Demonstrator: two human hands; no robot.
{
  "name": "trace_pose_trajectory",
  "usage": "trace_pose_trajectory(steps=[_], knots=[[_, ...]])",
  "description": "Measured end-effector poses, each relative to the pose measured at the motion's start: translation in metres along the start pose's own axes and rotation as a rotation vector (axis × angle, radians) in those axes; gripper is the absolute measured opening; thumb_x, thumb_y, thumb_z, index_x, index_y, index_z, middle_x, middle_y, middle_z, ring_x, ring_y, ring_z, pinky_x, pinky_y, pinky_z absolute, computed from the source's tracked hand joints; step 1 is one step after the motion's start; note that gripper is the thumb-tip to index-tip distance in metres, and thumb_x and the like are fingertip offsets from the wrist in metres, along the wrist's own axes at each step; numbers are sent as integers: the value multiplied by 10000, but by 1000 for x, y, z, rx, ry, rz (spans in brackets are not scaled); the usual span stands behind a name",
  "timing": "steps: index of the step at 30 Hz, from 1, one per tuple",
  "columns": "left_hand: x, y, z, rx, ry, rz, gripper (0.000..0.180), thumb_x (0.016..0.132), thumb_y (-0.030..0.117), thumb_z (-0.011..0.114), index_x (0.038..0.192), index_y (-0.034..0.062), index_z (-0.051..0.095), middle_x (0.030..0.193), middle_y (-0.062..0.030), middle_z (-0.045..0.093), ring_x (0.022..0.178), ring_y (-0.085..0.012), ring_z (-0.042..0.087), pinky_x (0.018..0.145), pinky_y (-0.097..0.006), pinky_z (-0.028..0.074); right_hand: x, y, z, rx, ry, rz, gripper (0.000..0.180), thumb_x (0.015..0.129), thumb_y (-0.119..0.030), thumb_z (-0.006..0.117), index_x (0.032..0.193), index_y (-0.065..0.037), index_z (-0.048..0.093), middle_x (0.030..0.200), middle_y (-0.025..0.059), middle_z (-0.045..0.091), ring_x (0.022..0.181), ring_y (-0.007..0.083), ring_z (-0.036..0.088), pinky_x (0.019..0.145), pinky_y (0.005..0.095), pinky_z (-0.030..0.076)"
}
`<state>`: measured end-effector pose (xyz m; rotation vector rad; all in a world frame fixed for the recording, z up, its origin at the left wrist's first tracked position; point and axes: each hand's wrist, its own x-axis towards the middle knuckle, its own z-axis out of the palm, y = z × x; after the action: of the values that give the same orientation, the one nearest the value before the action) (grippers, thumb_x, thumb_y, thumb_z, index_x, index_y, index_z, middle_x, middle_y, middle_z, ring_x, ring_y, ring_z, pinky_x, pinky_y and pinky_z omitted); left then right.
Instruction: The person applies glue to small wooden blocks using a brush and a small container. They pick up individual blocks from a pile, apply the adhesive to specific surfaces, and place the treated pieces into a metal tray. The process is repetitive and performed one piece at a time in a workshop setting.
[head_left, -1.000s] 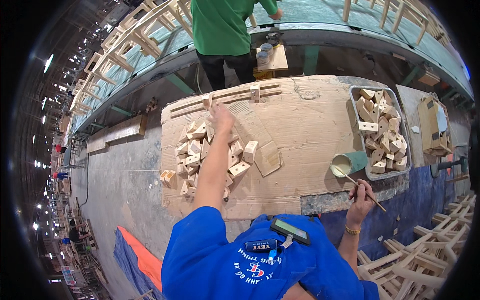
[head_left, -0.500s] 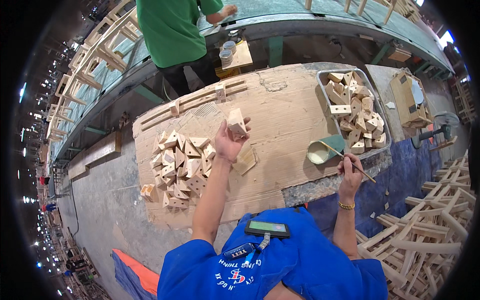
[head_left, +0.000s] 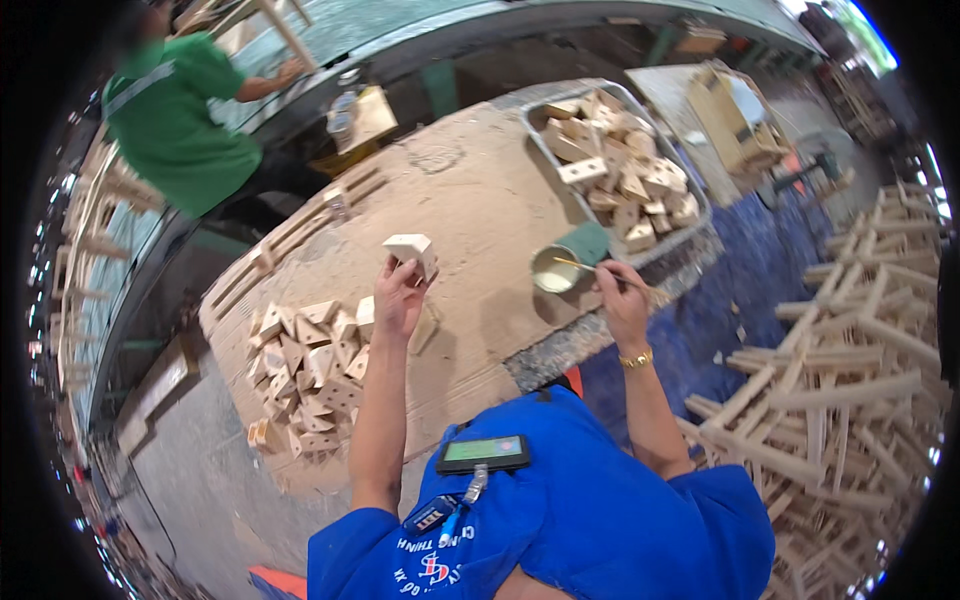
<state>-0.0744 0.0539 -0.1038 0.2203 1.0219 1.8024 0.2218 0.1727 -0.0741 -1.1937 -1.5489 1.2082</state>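
Note:
My left hand [head_left: 402, 305] is raised over the cardboard, fingers closed round a pale wooden corner block [head_left: 412, 250] with a slanted face. In my right hand [head_left: 624, 300] is a thin wooden stick [head_left: 582, 266], its far end over the mouth of a green cup [head_left: 584, 242]. Cream-coloured liquid [head_left: 553, 272] shows inside the cup; whether the stick touches it I cannot tell. Left of my left hand lies a heap of similar blocks [head_left: 308, 365], some with drilled holes. Beyond the cup, a grey plastic tub [head_left: 700, 215] is piled with more blocks [head_left: 620, 165].
Cardboard [head_left: 470, 210] covers the work table, with slotted wooden strips [head_left: 300, 232] along its far left edge. A person in green [head_left: 180, 125] works at a long bench beyond. Wooden frames [head_left: 830, 390] are stacked at right, near a wooden box [head_left: 735, 120].
The view has swung, shifting the table leftward in the picture. My left hand has turned the block. The stick's end has moved from the cup's rim to over its mouth.

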Motion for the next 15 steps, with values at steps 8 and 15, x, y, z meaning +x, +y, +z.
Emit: trace_pose_trajectory(steps=[8, 15], knots=[[-29, -42, 22, -35, -144, -245, 472, 783, 4, 427, 1251, -38, 379, 1171, -189, 506, 1109, -368, 502, 960, -456, 420, 6, 33, 1, -270, -56, -21, 159, 829, -159, 604, 796, -3, 613, 642, 60, 599, 580, 110, 586, 523, 237, 446], [-37, -59, 35, 33, -181, -345, 518, 775, -16, 394, 1289, -51, 346, 1195, -205, 506, 1097, -340, 521, 939, -410, 426, -10, 57, -4, 706, 96, 568, 124, 809, -95, 626, 898, -45, 556, 779, 79, 622, 580, 125, 589, 458, 231, 455]])
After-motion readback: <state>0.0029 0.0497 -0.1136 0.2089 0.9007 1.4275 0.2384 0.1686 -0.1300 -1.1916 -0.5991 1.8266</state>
